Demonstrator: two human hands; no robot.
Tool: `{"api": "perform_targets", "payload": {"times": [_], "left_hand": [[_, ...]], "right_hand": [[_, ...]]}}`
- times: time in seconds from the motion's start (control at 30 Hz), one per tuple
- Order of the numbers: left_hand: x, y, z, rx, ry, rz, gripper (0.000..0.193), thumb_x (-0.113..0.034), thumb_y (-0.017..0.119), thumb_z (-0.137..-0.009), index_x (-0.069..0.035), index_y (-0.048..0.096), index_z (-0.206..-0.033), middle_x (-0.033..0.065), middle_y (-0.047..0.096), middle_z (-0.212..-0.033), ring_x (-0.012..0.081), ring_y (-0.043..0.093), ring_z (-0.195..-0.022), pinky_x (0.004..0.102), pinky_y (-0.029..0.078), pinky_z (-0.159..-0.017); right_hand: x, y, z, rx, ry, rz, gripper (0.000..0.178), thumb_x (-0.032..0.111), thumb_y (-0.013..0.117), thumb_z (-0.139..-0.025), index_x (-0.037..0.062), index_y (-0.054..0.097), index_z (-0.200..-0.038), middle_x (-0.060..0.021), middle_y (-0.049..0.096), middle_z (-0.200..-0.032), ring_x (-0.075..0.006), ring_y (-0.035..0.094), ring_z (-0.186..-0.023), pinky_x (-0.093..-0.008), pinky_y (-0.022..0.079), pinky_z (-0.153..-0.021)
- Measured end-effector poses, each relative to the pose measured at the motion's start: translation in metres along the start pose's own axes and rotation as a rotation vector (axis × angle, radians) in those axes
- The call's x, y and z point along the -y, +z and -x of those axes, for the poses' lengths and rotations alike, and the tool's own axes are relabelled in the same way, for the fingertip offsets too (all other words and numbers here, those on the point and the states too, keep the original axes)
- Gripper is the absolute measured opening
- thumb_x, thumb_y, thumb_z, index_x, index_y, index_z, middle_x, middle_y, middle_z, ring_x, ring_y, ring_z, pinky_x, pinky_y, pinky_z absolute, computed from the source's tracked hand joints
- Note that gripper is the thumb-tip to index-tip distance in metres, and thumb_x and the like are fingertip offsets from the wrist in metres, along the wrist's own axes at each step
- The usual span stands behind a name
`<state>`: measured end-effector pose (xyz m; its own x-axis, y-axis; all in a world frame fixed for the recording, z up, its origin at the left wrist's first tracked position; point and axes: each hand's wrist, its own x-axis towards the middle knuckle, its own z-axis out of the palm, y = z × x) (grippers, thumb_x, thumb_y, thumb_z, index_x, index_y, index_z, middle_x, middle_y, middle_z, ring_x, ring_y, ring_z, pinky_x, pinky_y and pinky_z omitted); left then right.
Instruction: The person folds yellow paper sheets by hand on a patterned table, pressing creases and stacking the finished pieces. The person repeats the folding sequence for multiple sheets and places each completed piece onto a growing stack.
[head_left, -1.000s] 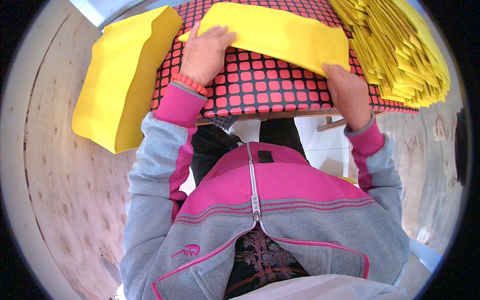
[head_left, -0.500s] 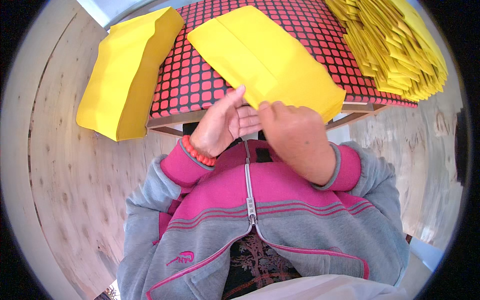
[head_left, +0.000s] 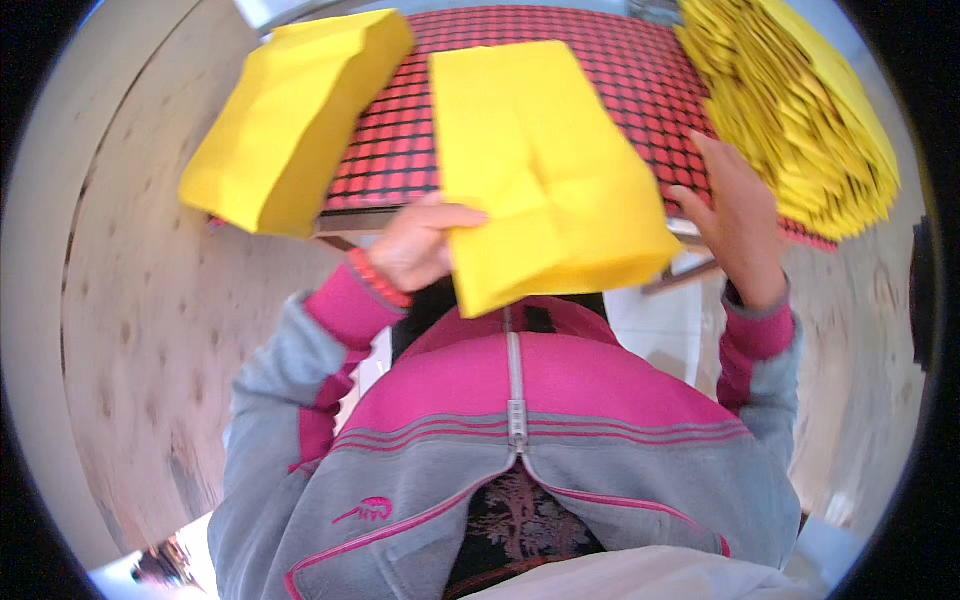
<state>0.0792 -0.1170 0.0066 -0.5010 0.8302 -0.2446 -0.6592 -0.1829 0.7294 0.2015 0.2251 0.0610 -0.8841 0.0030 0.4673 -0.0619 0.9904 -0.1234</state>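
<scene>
A flat, folded yellow piece [head_left: 540,150], matt like felt or thick paper, lies partly over the near edge of the table, its lower end sagging toward me. At its lower left edge, my left hand [head_left: 415,240] has the thumb on top and the other fingers hidden underneath. My right hand [head_left: 740,215] is off the piece, to its right, with thumb and fingers apart and nothing in them. That hand is slightly blurred, close to a fanned pile of similar yellow pieces [head_left: 800,130].
Another yellow stack or folded piece [head_left: 290,120] rests at the table's left end and overhangs its front edge. A red and black checked cover [head_left: 390,150] lies on the table. Pale wooden boards [head_left: 150,300] are on the left.
My right hand has let go of the folded piece and moved right, opening. The piece has turned more upright and come nearer me; my left thumb now lies on it.
</scene>
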Motion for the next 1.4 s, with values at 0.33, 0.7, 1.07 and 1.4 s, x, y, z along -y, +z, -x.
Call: {"api": "perform_targets", "payload": {"times": [0.33, 0.7, 1.07, 1.4], "left_hand": [[-0.057, -0.021, -0.002, -0.030, -0.209, -0.197, 0.053, -0.003, 0.062, -0.092, 0.005, 0.050, -0.143, 0.0165, 0.066, -0.133, 0.0244, 0.070, -0.114, 0.0368, 0.057, -0.097], [-0.175, -0.042, -0.155, 0.071, -0.209, -1.767, 0.050, -0.017, 0.071, -0.090, 0.003, 0.060, -0.134, 0.0117, 0.072, -0.122, 0.0174, 0.067, -0.113, 0.0334, 0.054, -0.097], [-0.085, 0.004, -0.043, 0.028, 0.539, -1.938, 0.054, -0.041, 0.063, -0.099, 0.002, 0.062, -0.130, 0.0250, 0.067, -0.123, 0.0408, 0.063, -0.116, 0.0441, 0.051, -0.099], [-0.018, 0.007, 0.001, -0.527, 0.614, -2.312, 0.041, -0.001, 0.059, -0.085, -0.003, 0.063, -0.125, 0.0113, 0.068, -0.126, 0.0258, 0.067, -0.116, 0.0476, 0.043, -0.110]], "right_hand": [[0.000, 0.081, -0.005, -0.265, -0.287, -0.325, 0.059, 0.017, 0.080, -0.079, 0.0090, 0.061, -0.134, -0.0131, 0.060, -0.142, -0.0314, 0.059, -0.128, -0.0426, 0.048, -0.106], [0.064, 0.114, -0.031, -0.276, -0.509, -0.231, 0.014, 0.016, 0.060, -0.083, 0.0066, 0.061, -0.093, -0.0104, 0.066, -0.097, -0.0280, 0.067, -0.099, -0.0406, 0.053, -0.091], [0.101, 0.105, -0.056, -0.144, -0.322, -0.294, 0.011, 0.012, 0.061, -0.079, 0.0056, 0.057, -0.088, -0.0105, 0.060, -0.077, -0.0315, 0.064, -0.076, -0.0420, 0.052, -0.070], [0.140, 0.095, -0.045, -0.017, -0.260, -0.243, 0.011, 0.012, 0.061, -0.080, 0.0062, 0.058, -0.089, -0.0115, 0.062, -0.081, -0.0320, 0.066, -0.079, -0.0413, 0.053, -0.073]]}}
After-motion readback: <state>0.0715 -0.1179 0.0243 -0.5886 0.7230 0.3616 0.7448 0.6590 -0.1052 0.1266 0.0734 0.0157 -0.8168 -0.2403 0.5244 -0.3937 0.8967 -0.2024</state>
